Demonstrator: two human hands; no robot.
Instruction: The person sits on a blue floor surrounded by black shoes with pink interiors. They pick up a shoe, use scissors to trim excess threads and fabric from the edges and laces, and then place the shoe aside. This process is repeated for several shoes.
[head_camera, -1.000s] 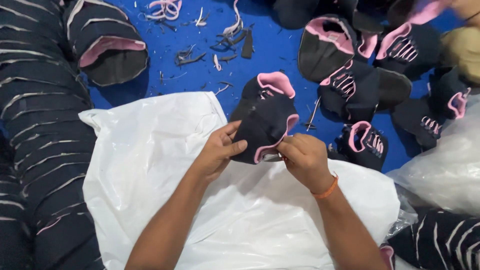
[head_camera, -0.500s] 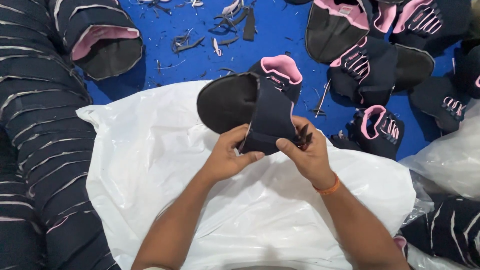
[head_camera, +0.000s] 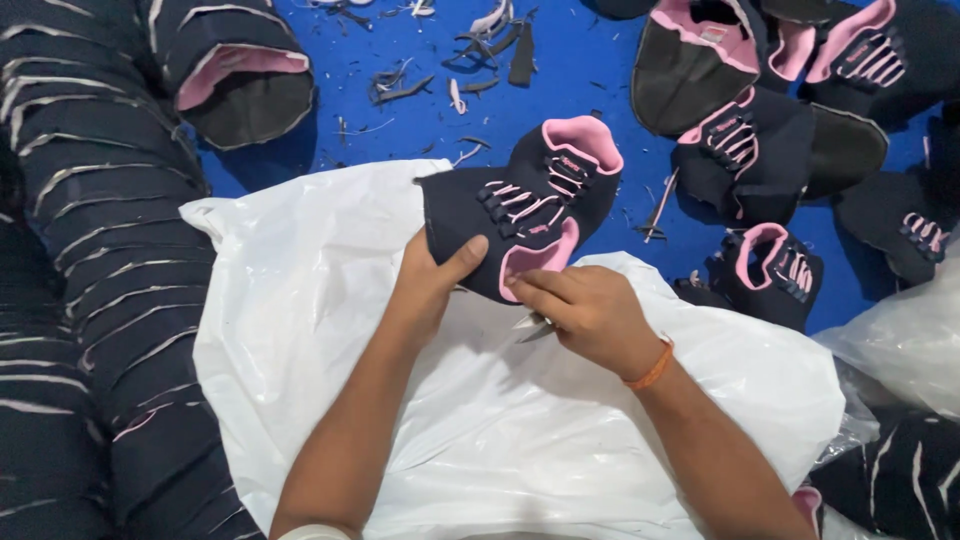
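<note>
Since half a second earlier we had flipped the shoe upper (head_camera: 525, 215) laces-up; our left hand (head_camera: 430, 285) pinched its edge, our right hand (head_camera: 585, 310) gripped small snips (head_camera: 532, 324), trimming next needing a steady hold.

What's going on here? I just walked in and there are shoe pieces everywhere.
A person holds a dark shoe upper with pink lining over a white plastic sheet. The left hand grips its lower edge, thumb on top. The right hand pinches the pink edge and holds a small metal tool. More uppers and trimmed scraps lie on the blue surface.
</note>
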